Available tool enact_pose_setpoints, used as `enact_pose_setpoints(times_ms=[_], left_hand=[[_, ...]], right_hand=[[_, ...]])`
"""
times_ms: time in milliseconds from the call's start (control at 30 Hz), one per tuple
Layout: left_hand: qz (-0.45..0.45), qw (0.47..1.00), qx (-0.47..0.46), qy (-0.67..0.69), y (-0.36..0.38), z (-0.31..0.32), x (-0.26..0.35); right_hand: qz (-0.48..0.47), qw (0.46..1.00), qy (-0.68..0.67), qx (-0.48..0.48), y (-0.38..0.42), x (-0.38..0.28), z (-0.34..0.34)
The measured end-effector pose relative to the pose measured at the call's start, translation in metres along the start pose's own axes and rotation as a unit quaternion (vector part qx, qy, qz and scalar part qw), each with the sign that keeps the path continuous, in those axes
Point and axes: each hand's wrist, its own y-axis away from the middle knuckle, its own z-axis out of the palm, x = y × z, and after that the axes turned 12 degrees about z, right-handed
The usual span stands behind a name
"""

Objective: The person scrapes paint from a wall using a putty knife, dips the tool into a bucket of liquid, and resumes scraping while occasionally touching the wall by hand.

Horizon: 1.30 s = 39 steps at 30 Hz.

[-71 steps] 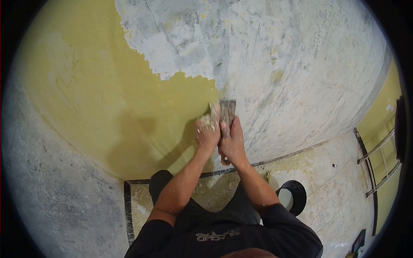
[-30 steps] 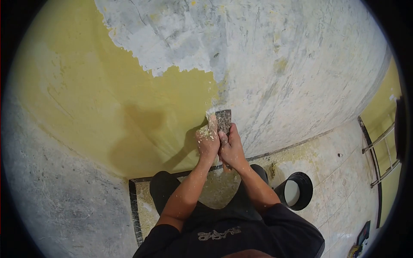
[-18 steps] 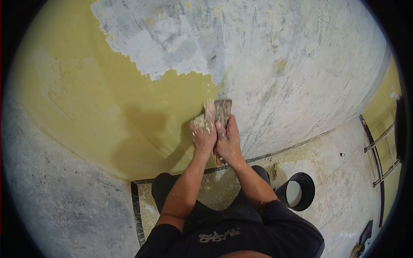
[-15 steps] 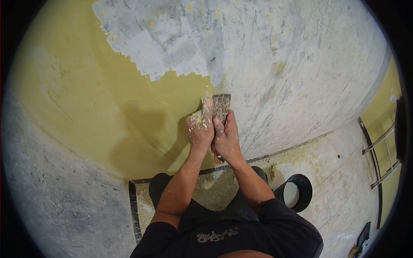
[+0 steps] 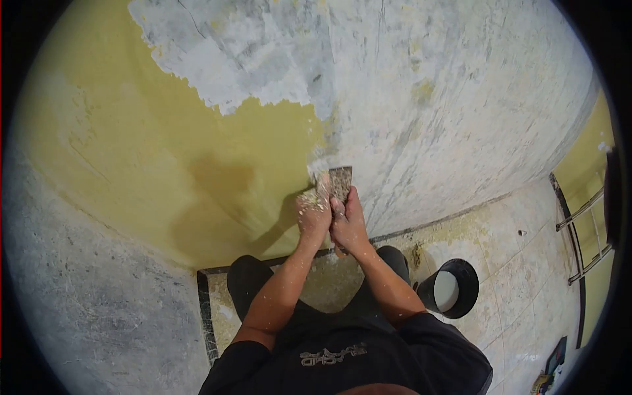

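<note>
Both hands meet in front of the wall at the lower edge of a bared strip. My right hand [image 5: 348, 222] is wrapped round the handle of a scraper [image 5: 341, 183], whose flat blade is speckled with residue and points up. Beside it on the left, my left hand [image 5: 315, 209] is closed and dusted with pale flakes; the fingers lie against the scraper, partly hidden. Yellow paint [image 5: 263, 145] covers the wall to the left, and bare whitish plaster [image 5: 434, 118] shows above and to the right.
A black bucket [image 5: 469, 289] with whitish liquid stands on the tiled floor at the right. Farther right are a metal rack [image 5: 582, 214] and a dark tool [image 5: 558, 355] on the floor. Flakes litter the floor near the wall's dark base edge.
Both hands and the scraper have moved down along the wall. A pale scraped patch now shows just above the left hand, where yellow paint was.
</note>
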Motion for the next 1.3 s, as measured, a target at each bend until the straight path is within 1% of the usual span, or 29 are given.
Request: enact_pose_setpoints(times_ms=[33, 67, 100, 133, 200, 267, 333, 400, 433, 467, 533, 567, 600, 667, 700, 733, 800, 833, 900, 933, 967, 1000, 1033, 1100, 1200, 1267, 1300], left_hand=[[-0.049, 0.998, -0.023, 0.018, 0.012, 0.008, -0.012], [-0.058, 0.998, -0.025, 0.014, 0.021, 0.016, -0.022], [-0.062, 0.998, -0.025, 0.008, 0.029, 0.023, -0.031], [-0.063, 0.998, -0.025, 0.003, 0.034, 0.026, -0.034], [-0.057, 0.997, -0.046, 0.0, 0.037, 0.03, -0.043], [-0.002, 1.0, -0.023, -0.02, 0.036, 0.032, -0.043], [0.008, 0.999, -0.027, -0.042, 0.033, 0.029, -0.04], [0.031, 0.998, -0.04, -0.038, 0.022, 0.022, -0.028], [-0.017, 0.997, -0.066, -0.028, 0.017, 0.016, -0.015], [-0.019, 0.997, -0.065, -0.027, 0.02, 0.02, -0.024], [0.097, 0.988, -0.049, -0.112, 0.026, 0.027, -0.048], [-0.013, 1.0, -0.015, 0.005, 0.025, 0.022, -0.018], [-0.015, 1.0, -0.015, 0.005, 0.025, 0.019, -0.01], [-0.027, 0.999, 0.006, -0.017, 0.016, 0.017, -0.003], [-0.053, 0.997, -0.039, 0.028, 0.009, 0.013, -0.003], [-0.054, 0.997, -0.037, 0.029, 0.014, 0.016, -0.007], [-0.04, 0.999, -0.018, -0.01, 0.022, 0.022, -0.018], [-0.071, 0.997, -0.018, 0.034, 0.022, 0.021, -0.014], [-0.074, 0.996, -0.015, 0.046, 0.024, 0.02, -0.015], [-0.076, 0.995, -0.012, 0.061, 0.023, 0.022, -0.014], [-0.077, 0.995, -0.01, 0.064, 0.023, 0.024, -0.013], [-0.053, 0.997, -0.007, 0.049, 0.023, 0.026, -0.013], [-0.03, 0.999, -0.006, 0.03, 0.023, 0.024, -0.012], [-0.028, 0.999, -0.01, 0.024, 0.021, 0.023, -0.008], [-0.03, 0.999, -0.01, 0.017, 0.021, 0.026, -0.009], [-0.064, 0.997, 0.004, 0.038, 0.021, 0.023, -0.005], [-0.07, 0.995, -0.017, 0.071, 0.017, 0.021, -0.004]], right_hand=[[0.033, 0.999, -0.014, -0.011, 0.002, 0.021, -0.005], [0.067, 0.997, -0.028, -0.02, 0.003, 0.042, -0.009], [0.015, 1.0, -0.013, -0.004, 0.001, 0.064, -0.012], [-0.039, 0.999, 0.001, 0.012, 0.0, 0.072, -0.013], [-0.047, 0.999, 0.001, 0.011, -0.004, 0.087, -0.018], [-0.027, 0.999, -0.024, -0.024, -0.006, 0.084, -0.018], [-0.023, 0.999, -0.031, -0.017, -0.003, 0.073, -0.015], [-0.003, 1.0, 0.027, 0.016, -0.003, 0.052, -0.011], [-0.039, 0.999, -0.002, 0.022, -0.007, 0.05, -0.006], [-0.037, 0.999, 0.0, 0.021, -0.005, 0.049, -0.01], [-0.009, 0.998, 0.053, 0.031, 0.002, 0.049, -0.013], [-0.039, 0.998, -0.023, 0.038, -0.001, 0.049, -0.006], [-0.037, 0.998, -0.021, 0.038, -0.002, 0.048, -0.005], [-0.074, 0.991, 0.083, 0.076, -0.006, 0.026, -0.007], [-0.072, 0.991, 0.086, 0.075, -0.003, 0.028, -0.008], [-0.076, 0.989, 0.098, 0.084, -0.001, 0.032, -0.008], [-0.086, 0.986, 0.104, 0.096, 0.001, 0.029, -0.006], [-0.064, 0.991, 0.083, 0.086, 0.004, 0.025, -0.007], [-0.012, 0.996, 0.057, 0.069, 0.007, 0.02, -0.009], [-0.014, 0.996, 0.058, 0.071, 0.006, 0.023, -0.009], [-0.054, 0.994, 0.053, 0.084, 0.006, 0.029, -0.007], [-0.094, 0.99, 0.048, 0.096, 0.005, 0.033, -0.007], [-0.093, 0.99, 0.047, 0.096, 0.005, 0.034, -0.008], [-0.043, 0.997, 0.026, 0.066, 0.001, 0.035, -0.011], [-0.043, 0.997, 0.004, 0.067, 0.0, 0.037, -0.008], [-0.039, 0.997, -0.01, 0.066, 0.001, 0.032, -0.004], [-0.049, 0.996, -0.015, 0.074, 0.001, 0.028, -0.003]])
